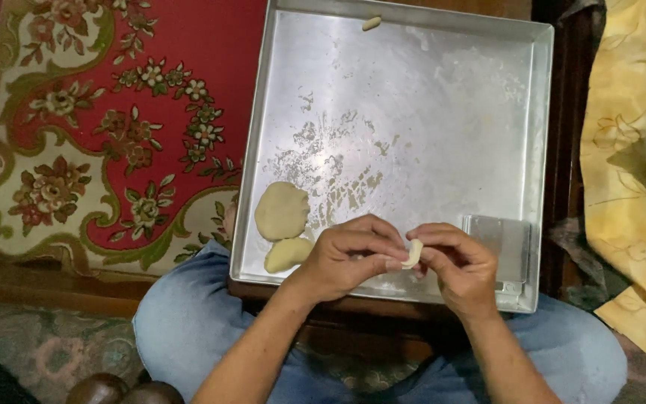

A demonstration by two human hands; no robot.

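Head view: my left hand (pixel 349 258) and right hand (pixel 454 265) pinch one small dough piece (pixel 413 253) between fingertips, both closed on it — held above the aluminium tray (pixel 413 97) so crumbs fall inside. Two flattened dough discs (pixel 282 212) lie left of the grip; a metal scraper (pixel 504 241) sits just right.

Bare forearms; blue denim jeans on legs.
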